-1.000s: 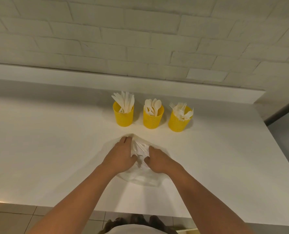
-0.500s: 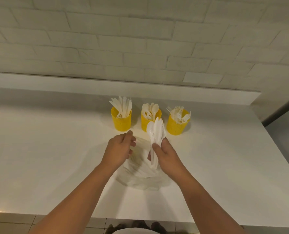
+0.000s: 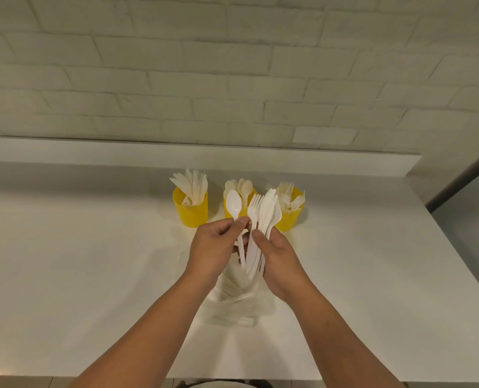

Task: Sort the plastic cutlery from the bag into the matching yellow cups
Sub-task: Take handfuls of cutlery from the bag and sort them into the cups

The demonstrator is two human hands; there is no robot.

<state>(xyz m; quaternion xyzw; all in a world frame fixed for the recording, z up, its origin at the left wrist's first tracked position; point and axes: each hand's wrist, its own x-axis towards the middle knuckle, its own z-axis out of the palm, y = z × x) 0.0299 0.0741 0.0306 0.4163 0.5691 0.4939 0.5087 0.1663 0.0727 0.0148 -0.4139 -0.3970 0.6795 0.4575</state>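
My right hand (image 3: 278, 257) grips a bunch of white plastic cutlery (image 3: 262, 219) upright, with a fork, knife and spoon heads fanned at the top. Beside it, my left hand (image 3: 214, 246) pinches the handle of a single white spoon (image 3: 234, 208) at the left of the bunch. Below both hands the clear plastic bag (image 3: 232, 301) lies on the counter with more cutlery inside. Three yellow cups stand in a row behind: the left cup (image 3: 192, 210) holds knives, the middle cup (image 3: 243, 211) spoons, the right cup (image 3: 291, 217) forks.
The white counter (image 3: 78, 261) runs to a raised ledge and a white brick wall (image 3: 204, 79) at the back. Its right edge (image 3: 456, 247) drops off to a grey floor, and its front edge lies just under my forearms.
My right hand has lifted the bunch of cutlery out of the bag and higher. My left hand left the bag and took hold of one spoon in the bunch.
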